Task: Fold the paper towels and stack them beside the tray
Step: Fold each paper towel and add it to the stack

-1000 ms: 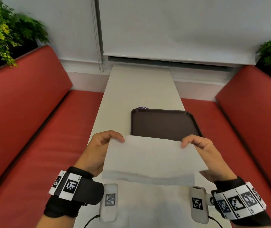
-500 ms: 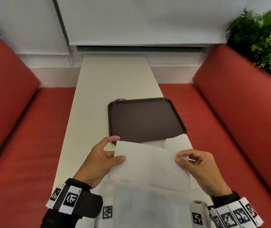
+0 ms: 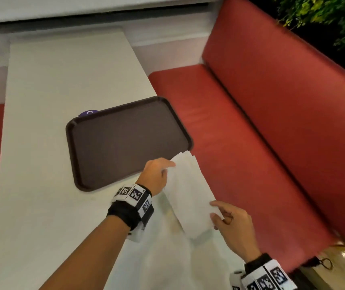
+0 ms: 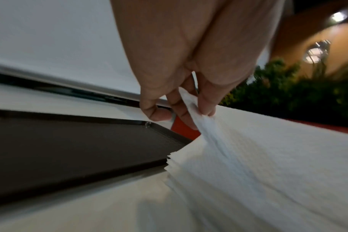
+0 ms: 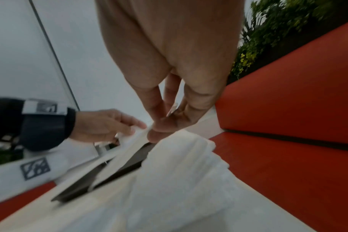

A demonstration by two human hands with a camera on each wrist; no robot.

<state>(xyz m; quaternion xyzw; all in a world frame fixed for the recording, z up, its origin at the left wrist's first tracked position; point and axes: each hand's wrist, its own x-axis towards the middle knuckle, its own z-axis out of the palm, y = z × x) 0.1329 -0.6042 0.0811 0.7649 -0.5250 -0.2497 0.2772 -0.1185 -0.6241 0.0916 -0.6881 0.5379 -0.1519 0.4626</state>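
Observation:
A dark brown tray [image 3: 125, 141] lies on the white table [image 3: 52, 91]. My two hands hold a folded white paper towel [image 3: 188, 191] just off the tray's near right corner, low over a stack of folded towels [image 4: 170, 158] that lies there. My left hand [image 3: 168, 167] pinches the towel's far end between thumb and fingers [image 4: 206, 108]. At the near end my right hand [image 3: 215, 212] pinches the corner. In the right wrist view the towel [image 5: 181, 164] hangs under the fingers [image 5: 159, 125], with the tray [image 5: 127, 164] behind.
More white paper [image 3: 167, 258] lies spread on the table at the near edge. A red bench seat [image 3: 251, 164] runs close along the table's right side. A small purple thing [image 3: 89, 112] peeks from behind the tray. Plants [image 3: 324, 13] stand behind the bench back.
Both hands have carried the folded towel to the right, from in front of the tray to its near right corner. My left hand crossed over. The head view turned right.

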